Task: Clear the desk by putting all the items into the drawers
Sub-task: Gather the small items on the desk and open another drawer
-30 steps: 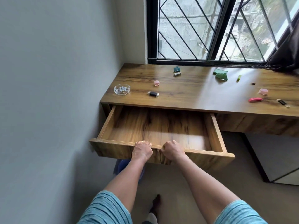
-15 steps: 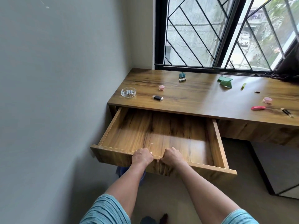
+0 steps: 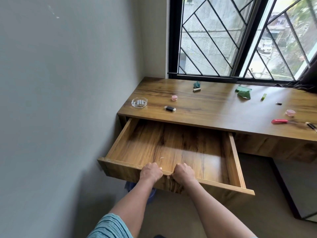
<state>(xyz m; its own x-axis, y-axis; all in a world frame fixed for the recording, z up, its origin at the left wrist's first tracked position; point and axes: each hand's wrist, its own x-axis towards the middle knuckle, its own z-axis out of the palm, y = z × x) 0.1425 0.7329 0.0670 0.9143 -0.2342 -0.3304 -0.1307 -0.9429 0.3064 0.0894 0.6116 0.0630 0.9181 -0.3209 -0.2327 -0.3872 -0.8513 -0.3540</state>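
While a grey wall (image 3: 68, 83) fills the left half of the view and a black-barred window (image 3: 214, 40) fills the upper right, a long wood-grain desk (image 3: 214, 109) runs beneath the window into the corner. Under its left end a wide drawer (image 3: 180, 145) stands pulled far out toward the viewer, its bare wooden floor showing.

Two bare forearms reach in from the bottom edge. The left hand (image 3: 151, 172) and right hand (image 3: 183, 174) sit close together on the middle of the drawer's front edge, each with fingers curled over the top of the panel, gripping it.

All the small items lie on the desk top, well apart from the hands. Near the window, right of centre, are crumpled green packets (image 3: 243, 93). At the left end sits a glass dish (image 3: 145, 105) holding a few batteries (image 3: 141, 102). Near the right edge lie a red-handled tool (image 3: 279, 121) and, just behind it, a pink jar (image 3: 290, 112). A black USB stick (image 3: 169, 108) lies beside the dish, with a smaller pink jar (image 3: 174, 97) just behind it. By the window are a teal object (image 3: 197, 84) touching a small pale block (image 3: 196, 89). Right of the packets is a short green stick (image 3: 263, 96), then a tiny dark item (image 3: 278, 103), too small to identify.
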